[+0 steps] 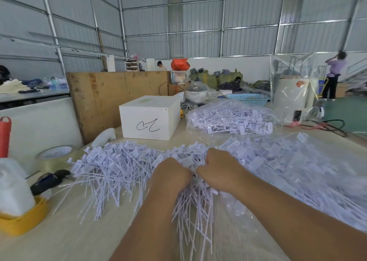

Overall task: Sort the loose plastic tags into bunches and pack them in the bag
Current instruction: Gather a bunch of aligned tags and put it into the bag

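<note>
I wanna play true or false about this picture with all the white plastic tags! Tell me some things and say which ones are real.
1. Both hands grip one bunch of tags. True: the left hand and right hand are curled round it.
2. The white box has a black scribble on its front. True.
3. The roll of tape sits on top of the white box. False: it lies on the table, left of the loose tags.
4. The basket behind the bagged tags is red. False: it is blue.
5. The tub at the left is yellow. True.
</note>
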`<state>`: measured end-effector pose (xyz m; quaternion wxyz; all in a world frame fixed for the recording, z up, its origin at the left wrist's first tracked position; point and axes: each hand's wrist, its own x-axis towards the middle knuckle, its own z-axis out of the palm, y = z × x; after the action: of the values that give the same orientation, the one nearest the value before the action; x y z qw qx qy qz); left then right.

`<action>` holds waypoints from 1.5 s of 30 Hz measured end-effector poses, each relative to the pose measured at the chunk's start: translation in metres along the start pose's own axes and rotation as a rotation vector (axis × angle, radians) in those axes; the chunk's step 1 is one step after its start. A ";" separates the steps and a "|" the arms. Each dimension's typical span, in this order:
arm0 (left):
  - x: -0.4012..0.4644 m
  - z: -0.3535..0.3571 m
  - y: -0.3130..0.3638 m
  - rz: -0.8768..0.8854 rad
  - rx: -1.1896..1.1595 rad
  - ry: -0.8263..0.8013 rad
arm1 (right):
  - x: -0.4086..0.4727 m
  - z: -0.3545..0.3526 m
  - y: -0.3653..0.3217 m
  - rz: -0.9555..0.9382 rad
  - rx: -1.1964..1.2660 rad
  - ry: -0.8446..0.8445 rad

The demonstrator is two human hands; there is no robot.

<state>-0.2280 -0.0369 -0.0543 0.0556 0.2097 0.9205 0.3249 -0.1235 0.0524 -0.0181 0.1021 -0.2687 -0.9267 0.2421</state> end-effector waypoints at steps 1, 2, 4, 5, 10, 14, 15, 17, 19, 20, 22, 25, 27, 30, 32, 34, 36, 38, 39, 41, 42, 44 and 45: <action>0.001 0.001 -0.001 0.006 -0.006 0.000 | 0.005 -0.002 0.000 0.071 0.021 -0.019; 0.001 0.001 -0.002 0.009 -0.012 0.001 | 0.010 -0.004 -0.001 0.143 0.032 -0.072; 0.002 0.001 -0.003 0.008 -0.019 0.002 | 0.017 -0.005 -0.003 0.277 0.044 -0.217; 0.002 0.001 -0.002 0.005 -0.021 0.002 | 0.020 -0.005 -0.003 0.324 0.063 -0.269; 0.002 0.000 -0.003 0.012 -0.031 -0.032 | 0.032 0.003 0.000 0.298 0.234 -0.252; 0.003 0.000 -0.005 0.030 -0.040 -0.063 | 0.039 0.011 -0.002 0.217 0.408 -0.197; 0.003 -0.001 -0.005 0.033 -0.044 -0.070 | 0.041 0.013 -0.002 0.208 0.407 -0.192; 0.003 -0.001 -0.004 0.027 -0.052 -0.082 | 0.041 0.015 -0.003 0.214 0.382 -0.191; 0.004 0.000 -0.004 0.013 -0.065 -0.087 | 0.042 0.020 -0.002 0.184 0.274 -0.148; 0.005 0.001 -0.005 0.017 -0.072 -0.082 | 0.040 0.021 -0.004 0.174 0.185 -0.107; 0.006 0.002 -0.007 0.029 -0.071 -0.065 | 0.043 0.027 -0.005 0.115 0.046 -0.045; 0.005 0.002 -0.007 0.025 -0.080 -0.065 | 0.043 0.021 -0.014 0.084 -0.024 -0.176; 0.004 0.001 -0.006 0.022 -0.094 -0.068 | 0.043 0.015 -0.026 0.145 -0.016 -0.227; 0.002 -0.001 -0.006 0.017 -0.112 -0.075 | 0.049 0.013 -0.038 0.136 -0.026 -0.233; 0.001 -0.003 -0.006 0.018 -0.124 -0.077 | 0.048 0.012 -0.038 0.130 0.047 -0.230; -0.001 -0.004 -0.006 0.025 -0.122 -0.079 | 0.050 0.014 -0.035 0.144 0.130 -0.252; -0.004 -0.005 -0.006 0.040 -0.115 -0.075 | 0.050 0.015 -0.029 0.120 0.103 -0.280; -0.005 -0.006 -0.006 0.043 -0.148 -0.079 | 0.053 0.019 -0.025 0.149 0.048 -0.293; -0.005 -0.007 -0.006 0.041 -0.178 -0.087 | 0.052 0.021 -0.024 0.172 0.070 -0.346; -0.005 -0.009 -0.005 0.032 -0.230 -0.108 | 0.060 0.026 -0.024 0.258 0.187 -0.356; -0.005 -0.009 -0.004 0.028 -0.250 -0.116 | 0.062 0.028 -0.024 0.270 0.257 -0.325; -0.006 -0.009 -0.003 0.027 -0.275 -0.132 | 0.062 0.024 -0.024 0.252 0.401 -0.322; -0.006 -0.009 -0.002 0.028 -0.286 -0.135 | 0.062 0.023 -0.025 0.218 0.424 -0.319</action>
<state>-0.2257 -0.0459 -0.0492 0.1419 0.2340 0.8561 0.4385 -0.1934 0.0586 -0.0217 -0.0175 -0.2981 -0.8252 0.4794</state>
